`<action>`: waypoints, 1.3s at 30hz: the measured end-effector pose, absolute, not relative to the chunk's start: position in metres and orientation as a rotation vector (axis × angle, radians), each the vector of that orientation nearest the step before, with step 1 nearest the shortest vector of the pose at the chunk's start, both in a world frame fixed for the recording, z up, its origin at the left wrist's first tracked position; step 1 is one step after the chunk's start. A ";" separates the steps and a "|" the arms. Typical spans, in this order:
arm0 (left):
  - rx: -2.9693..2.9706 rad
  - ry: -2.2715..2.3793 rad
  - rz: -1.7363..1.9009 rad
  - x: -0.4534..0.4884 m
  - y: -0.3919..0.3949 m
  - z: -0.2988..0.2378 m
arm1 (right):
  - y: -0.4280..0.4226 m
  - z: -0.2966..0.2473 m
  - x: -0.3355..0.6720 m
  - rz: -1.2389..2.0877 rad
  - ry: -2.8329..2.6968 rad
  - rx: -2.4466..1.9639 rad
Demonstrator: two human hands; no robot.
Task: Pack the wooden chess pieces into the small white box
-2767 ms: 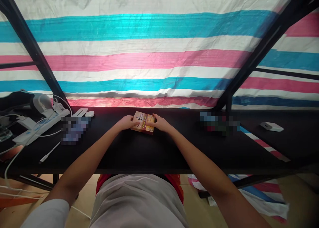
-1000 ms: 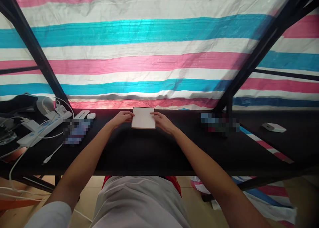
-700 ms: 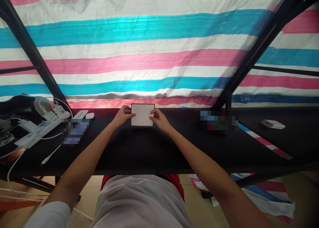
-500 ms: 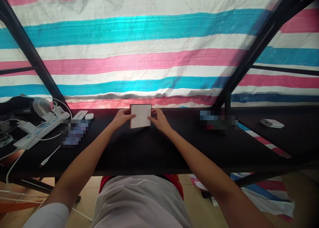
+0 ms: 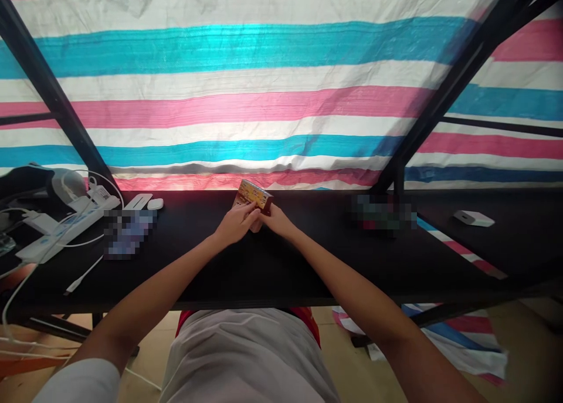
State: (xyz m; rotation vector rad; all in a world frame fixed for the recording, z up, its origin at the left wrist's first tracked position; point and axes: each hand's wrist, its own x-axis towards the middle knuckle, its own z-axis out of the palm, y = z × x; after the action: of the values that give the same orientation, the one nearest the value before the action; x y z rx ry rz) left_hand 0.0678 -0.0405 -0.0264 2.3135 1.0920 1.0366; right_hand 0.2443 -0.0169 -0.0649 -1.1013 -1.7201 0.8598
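A small orange-and-red printed box (image 5: 253, 196) is held tilted above the black table (image 5: 281, 268), near its far edge. My left hand (image 5: 236, 224) and my right hand (image 5: 273, 220) meet under it, fingers curled round its lower end. The hands touch each other. The box's lower part is hidden behind my fingers.
At the left lie a white power strip (image 5: 65, 230) with cables, a white mouse (image 5: 155, 203) and a blurred item (image 5: 127, 233). Another blurred item (image 5: 383, 212) and a small white box (image 5: 474, 218) sit at the right. A striped tarp (image 5: 264, 98) hangs behind, crossed by black frame bars.
The box showed its white face, held by its sides; now it is turned so the printed side shows, and both hands have come together beneath it.
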 end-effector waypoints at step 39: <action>1.599 0.896 0.773 0.024 0.008 -0.035 | -0.028 -0.055 0.243 0.117 -1.837 -1.337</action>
State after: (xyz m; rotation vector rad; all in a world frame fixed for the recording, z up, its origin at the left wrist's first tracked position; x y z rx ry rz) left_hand 0.0243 0.0084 -0.0349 1.5986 0.8959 0.7733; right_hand 0.2425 -0.0279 -0.0548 -1.3371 -1.8366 0.1168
